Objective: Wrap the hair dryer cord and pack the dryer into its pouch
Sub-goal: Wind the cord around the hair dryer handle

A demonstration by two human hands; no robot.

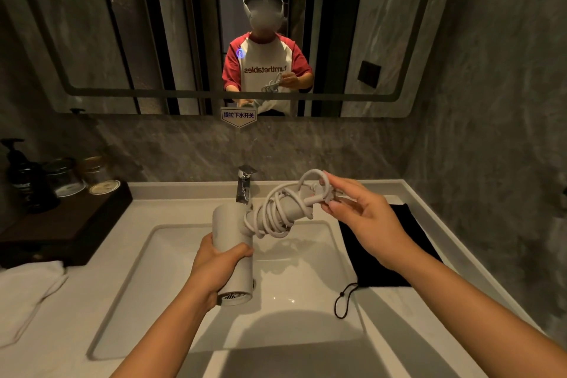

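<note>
A white hair dryer (233,242) is held over the sink (306,285), left hand (214,267) wrapped around its barrel. Cord (273,212) mostly coiled round the handle; right hand (359,218) pinches the plug end (316,198). Black drawstring pouch (389,255) lies empty-looking on the counter (76,310) beneath that grip; packing remains.

Bare forearms; mirror shows red-sleeved white tee (266,70); white headset (263,8)

White hair dryer (233,242), cord (273,212) coiled round handle, black pouch (395,258) flat on counter
</note>
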